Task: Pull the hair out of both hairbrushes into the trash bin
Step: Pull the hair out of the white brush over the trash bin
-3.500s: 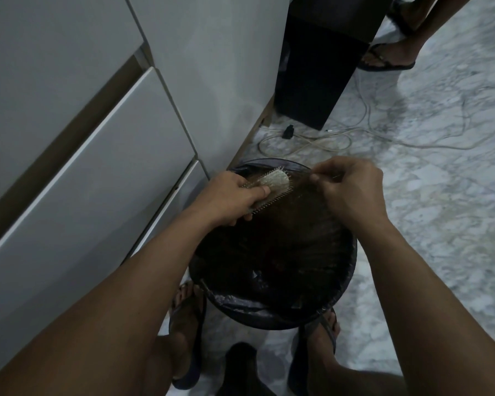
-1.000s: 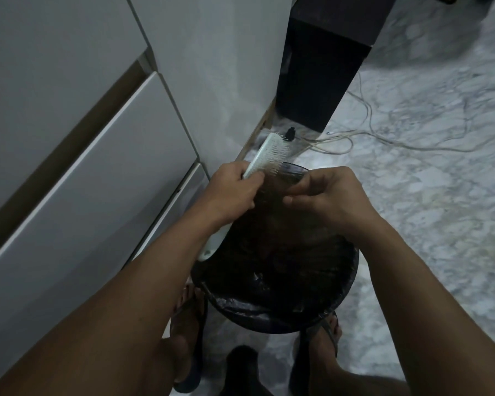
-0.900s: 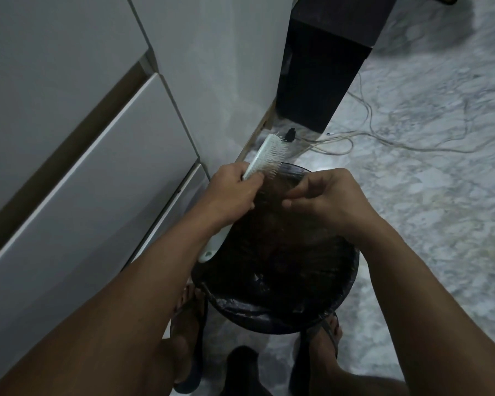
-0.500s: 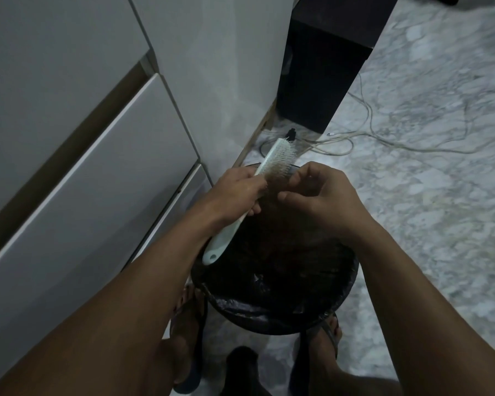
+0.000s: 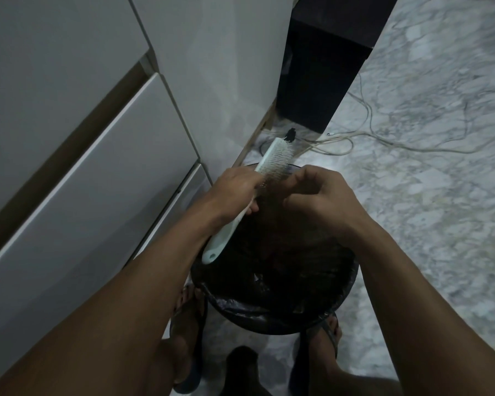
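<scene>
Fingers point(image 5: 242, 181) of two hands work one hairbrush point(image 5: 272, 162) over one bin point(image 5: 269, 315).

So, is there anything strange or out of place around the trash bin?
Loose pale cables trail across the marble floor behind the trash bin, tangled near a dark cabinet. Otherwise nothing stands out.

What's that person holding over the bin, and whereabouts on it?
The left hand holds a white hairbrush around the neck, just below the bristles. The right hand pinches at the bristles; any hair in it cannot be told.
</scene>
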Demonstrator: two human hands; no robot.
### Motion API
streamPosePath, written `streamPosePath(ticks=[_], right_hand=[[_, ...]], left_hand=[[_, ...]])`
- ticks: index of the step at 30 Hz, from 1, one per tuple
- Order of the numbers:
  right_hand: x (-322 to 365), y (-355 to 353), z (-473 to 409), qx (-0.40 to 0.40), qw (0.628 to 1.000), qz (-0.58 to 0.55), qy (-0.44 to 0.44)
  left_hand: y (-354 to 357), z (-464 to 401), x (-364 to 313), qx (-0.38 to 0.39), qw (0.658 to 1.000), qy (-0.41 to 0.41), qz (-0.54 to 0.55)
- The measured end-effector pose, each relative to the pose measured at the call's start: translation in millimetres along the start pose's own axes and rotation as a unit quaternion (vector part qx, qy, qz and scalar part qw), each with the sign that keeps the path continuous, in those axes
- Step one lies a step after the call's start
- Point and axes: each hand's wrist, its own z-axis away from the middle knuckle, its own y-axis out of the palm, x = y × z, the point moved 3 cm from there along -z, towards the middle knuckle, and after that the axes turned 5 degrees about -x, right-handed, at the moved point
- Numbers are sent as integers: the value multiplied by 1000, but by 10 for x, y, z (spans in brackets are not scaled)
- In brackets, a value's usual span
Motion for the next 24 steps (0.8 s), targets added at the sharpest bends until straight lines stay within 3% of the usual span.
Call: streamPosePath(ticks=[4, 9, 14, 17, 24], right_hand=[[-26, -8, -12, -13, 1000, -16, -2], [-51, 66, -18, -45, 996, 47, -68], [-58, 58, -23, -95, 994, 5, -56], [-87, 54, -30, -80, 996, 9, -35], [-59, 24, -16, -37, 999, 16, -28]], left_hand=[[11, 25, -8, 8, 1000, -12, 6], [31, 69, -8, 29, 999, -7, 32], [47, 62, 6, 28, 995, -54, 75], [46, 62, -2, 12, 992, -75, 104], [57, 51, 6, 0, 997, -51, 57]])
